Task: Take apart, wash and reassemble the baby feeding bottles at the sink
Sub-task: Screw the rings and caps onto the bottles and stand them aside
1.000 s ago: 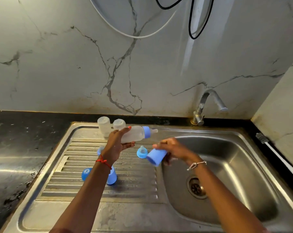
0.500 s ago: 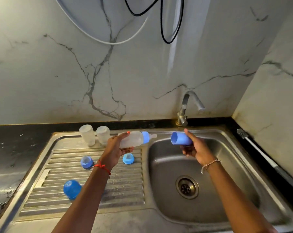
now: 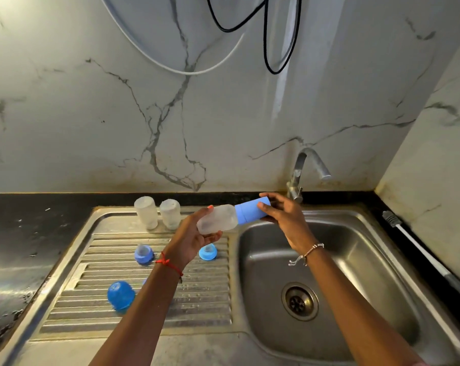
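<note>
The sink (image 3: 170,347) is set in a dark surface (image 3: 25,233) under a marbled wall (image 3: 91,128). A white cable (image 3: 170,68) and a black cable (image 3: 265,48) hang looped on the wall. The tap (image 3: 307,167) rises behind the basin, its spout turned right. The drain (image 3: 299,301) sits in the basin floor. A brush (image 3: 419,247) lies along the right edge.

At the back of the drainboard a clear body (image 3: 145,212) stands mouth down, with a second body (image 3: 170,213) just beside it. Nearer on the ribs are a blue collar (image 3: 143,254), a lighter ring (image 3: 207,251) partly hidden behind the left palm, and a loose cap (image 3: 121,295) beside the left forearm.

The bottle (image 3: 217,217) is held in the air over the edge between drainboard and basin, nearly level, its top end towards the tap. The left grip (image 3: 189,241) is curled under and round its clear base, thumb on top. The right grip (image 3: 284,215) is closed loosely on the cap (image 3: 251,211), which sits over the bottle's top end, fingers and thumb around its far part.
</note>
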